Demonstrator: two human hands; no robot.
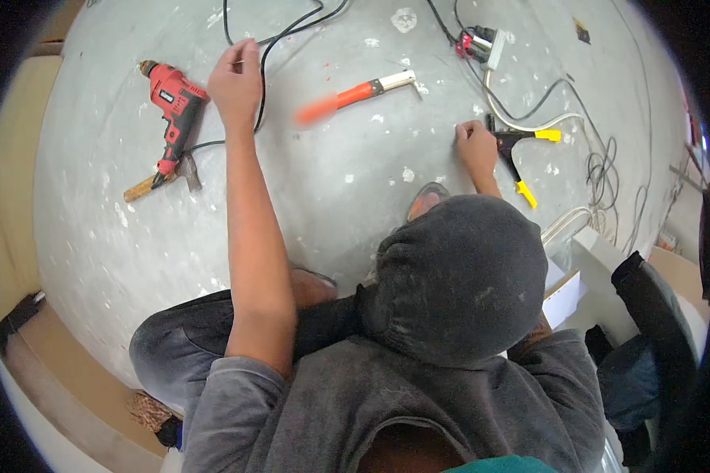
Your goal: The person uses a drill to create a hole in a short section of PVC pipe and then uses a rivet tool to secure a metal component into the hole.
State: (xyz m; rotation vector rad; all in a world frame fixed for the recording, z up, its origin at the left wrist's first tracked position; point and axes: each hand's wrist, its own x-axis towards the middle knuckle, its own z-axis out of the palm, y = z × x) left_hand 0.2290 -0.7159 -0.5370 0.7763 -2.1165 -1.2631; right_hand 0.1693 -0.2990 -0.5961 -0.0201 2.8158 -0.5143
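My left hand is raised over the floor beside a black cable, its fingers pinched together. A tiny thin thing seems to stick out at the fingertips, too small to name. To its left lies a red and black power drill, its lower end over a hammer with a wooden handle. My right hand is closed, its fingers curled, right beside a black plier-like tool with yellow ends. Whatever its fingers hold is hidden. Between my hands is an orange-handled tool with a pale section and a bent metal tip; its left end is blurred.
A white power strip with plugs lies at the far right, with loose cables nearer. My bent right knee blocks the view below my right hand. Pale panels line the left side. Dark cloth hangs at the right.
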